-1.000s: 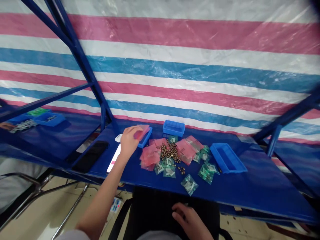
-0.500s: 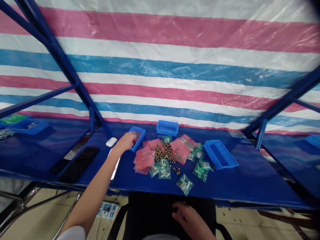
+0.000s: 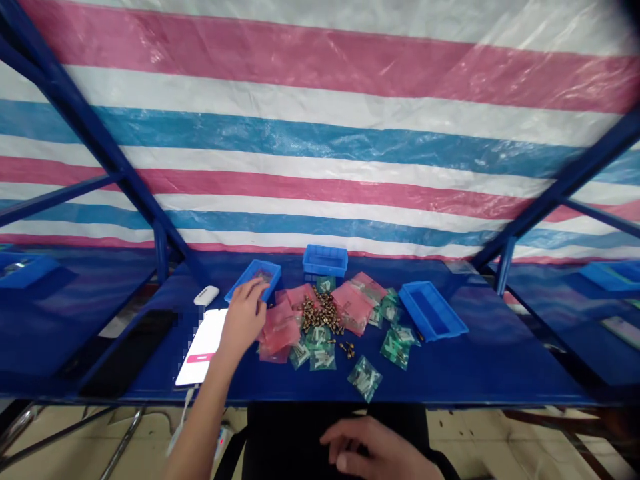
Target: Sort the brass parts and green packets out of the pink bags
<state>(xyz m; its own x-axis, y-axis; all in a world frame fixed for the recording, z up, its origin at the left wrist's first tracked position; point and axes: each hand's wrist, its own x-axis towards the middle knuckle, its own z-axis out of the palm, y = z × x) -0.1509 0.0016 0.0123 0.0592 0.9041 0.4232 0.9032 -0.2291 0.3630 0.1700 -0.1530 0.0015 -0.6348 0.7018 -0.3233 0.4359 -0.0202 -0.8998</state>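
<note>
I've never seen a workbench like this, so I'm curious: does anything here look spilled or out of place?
Yes: a loose heap of small brass-coloured metal parts lies directly on the blue tabletop among pink plastic bags and clear green-printed bags, with a few strays off to one side. It looks spilled rather than bagged.
</note>
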